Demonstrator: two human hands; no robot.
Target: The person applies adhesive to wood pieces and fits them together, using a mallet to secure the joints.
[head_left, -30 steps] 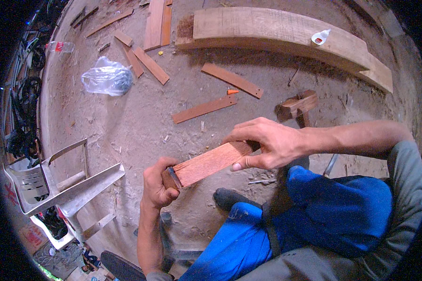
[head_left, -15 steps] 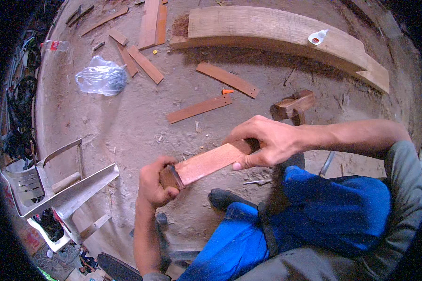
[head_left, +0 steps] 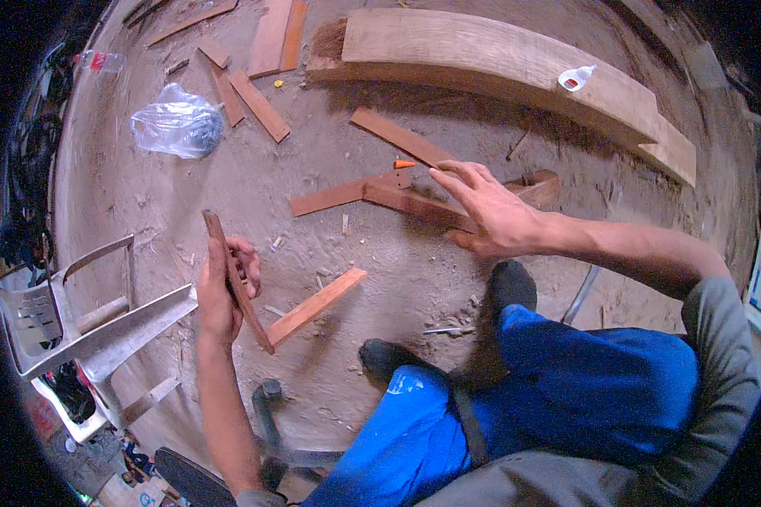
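Two blue trouser legs [head_left: 600, 380] are closest, and just past them the left hand [head_left: 218, 291] has its fingers curled around a dark wooden strip [head_left: 242, 296], gripping it against the palm side. Its lower end meets a lighter strip [head_left: 317, 308] in a V, up off the dirt floor [head_left: 313, 245] as far as I can see. Further out, the right hand [head_left: 503, 215] has fingers stretched, thumb set apart, over the right end of another strip [head_left: 414, 204]; can't tell if it's pinching it. Orange cone tip [head_left: 404, 164] sits just beyond. Way back there's a chunky pale beam [head_left: 482, 51], with a white bottle [head_left: 577, 79] between its long edges, toward the right end.
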